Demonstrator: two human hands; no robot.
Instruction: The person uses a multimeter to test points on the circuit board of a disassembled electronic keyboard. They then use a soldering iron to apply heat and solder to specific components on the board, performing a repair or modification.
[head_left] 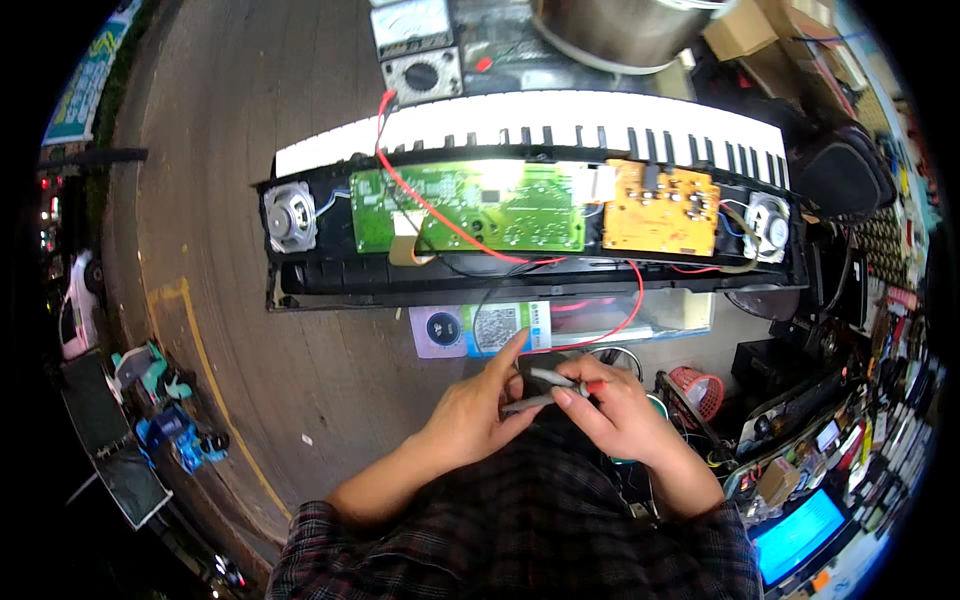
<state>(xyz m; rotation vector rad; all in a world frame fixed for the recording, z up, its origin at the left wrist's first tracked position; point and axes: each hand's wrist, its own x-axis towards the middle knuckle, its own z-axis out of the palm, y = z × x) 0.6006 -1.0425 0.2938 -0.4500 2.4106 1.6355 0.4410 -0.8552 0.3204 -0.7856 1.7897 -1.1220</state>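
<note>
An opened electronic keyboard (522, 120) lies across the stand, its green circuit board (467, 205), orange board (659, 210) and two speakers exposed. A red lead (440, 215) and a black lead run from an analog meter (420, 75) over it. Below it, my left hand (485, 400) grips a grey two-armed tool, perhaps pliers (548, 376), with the index finger raised. My right hand (620, 420) is closed on the same tool, beside a small red piece (596, 387) whose nature is unclear.
A steel pot (620, 30) stands beyond the keyboard. Printed cards (445, 330) lie below it. On the right are a pink basket (697, 395), a glowing screen (800, 535) and cluttered shelves. Pavement (210, 250) stretches left, with a white vehicle (78, 305) and blue objects (175, 435).
</note>
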